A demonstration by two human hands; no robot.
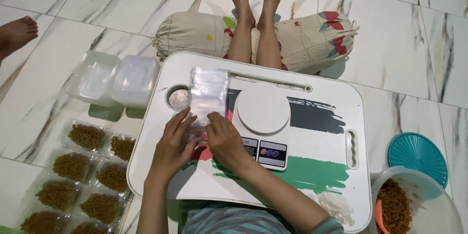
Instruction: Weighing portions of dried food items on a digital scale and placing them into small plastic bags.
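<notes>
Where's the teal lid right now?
In the head view the teal lid lies on the floor at the person's right, just off the lap table's right edge and directly behind the clear bowl of brown snacks.

clear plastic pouches (208,93) held over the tray; filled clear packets (83,175) lie left on the floor; the scale's small grey screen (249,148), perhaps blank.

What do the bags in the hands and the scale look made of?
The bags, held by both hands, look like thin clear plastic film: see-through, glossy, crinkled. The scale looks like smooth white hard plastic with a matte round platform, though the picture can't confirm it.
</notes>
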